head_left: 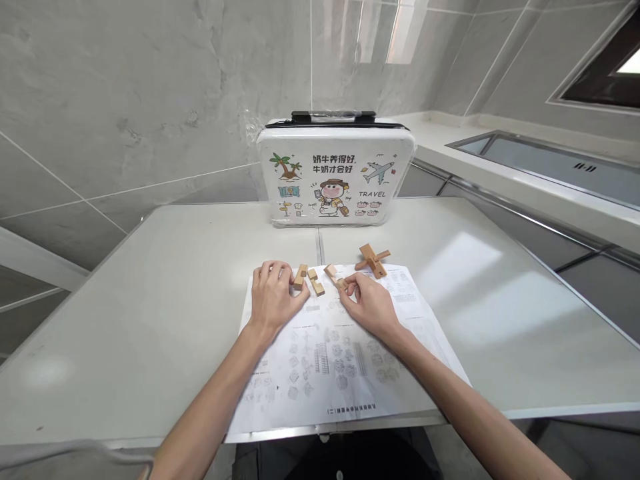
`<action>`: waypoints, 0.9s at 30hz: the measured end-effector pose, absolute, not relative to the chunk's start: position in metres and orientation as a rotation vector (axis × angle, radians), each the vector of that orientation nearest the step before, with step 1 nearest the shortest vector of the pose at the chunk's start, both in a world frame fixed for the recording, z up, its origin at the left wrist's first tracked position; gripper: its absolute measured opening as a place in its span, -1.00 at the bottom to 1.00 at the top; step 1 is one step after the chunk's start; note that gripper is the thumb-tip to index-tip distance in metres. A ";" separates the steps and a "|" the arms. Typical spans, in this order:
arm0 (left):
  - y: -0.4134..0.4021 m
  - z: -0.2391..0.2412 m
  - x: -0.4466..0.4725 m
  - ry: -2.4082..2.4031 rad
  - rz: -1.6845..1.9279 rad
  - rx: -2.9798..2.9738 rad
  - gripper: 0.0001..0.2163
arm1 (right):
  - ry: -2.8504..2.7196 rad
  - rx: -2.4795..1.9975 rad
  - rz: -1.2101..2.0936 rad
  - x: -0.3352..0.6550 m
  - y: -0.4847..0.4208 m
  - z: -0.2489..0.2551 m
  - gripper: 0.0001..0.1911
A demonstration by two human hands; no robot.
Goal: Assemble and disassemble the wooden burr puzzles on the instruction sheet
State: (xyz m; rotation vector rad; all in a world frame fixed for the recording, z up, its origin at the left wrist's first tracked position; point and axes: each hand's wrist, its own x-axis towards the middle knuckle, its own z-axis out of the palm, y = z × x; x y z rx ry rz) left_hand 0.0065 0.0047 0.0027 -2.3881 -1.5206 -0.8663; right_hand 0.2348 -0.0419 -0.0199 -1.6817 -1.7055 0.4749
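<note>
Gripping one notched block (301,275) between left hand (273,293) thumb and fingers, pinching a pale block (331,271) in right hand (367,300) fingertips, both at the far edge of the paper sheet (320,397). Could knock the loose block (317,284) between them by crowding thumbs so close, or jolt the joined wooden pieces (373,261) near the sheet's far right corner with a careless right knuckle.

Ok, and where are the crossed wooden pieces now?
In the head view, the crossed wooden pieces lie right of centre at the far edge of the printed sheet, just beyond the right hand.
</note>
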 end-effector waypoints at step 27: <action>-0.001 -0.005 0.011 -1.440 -0.932 -3.114 -0.34 | -1.919 -1.526 0.358 0.235 -0.041 -0.030 -0.80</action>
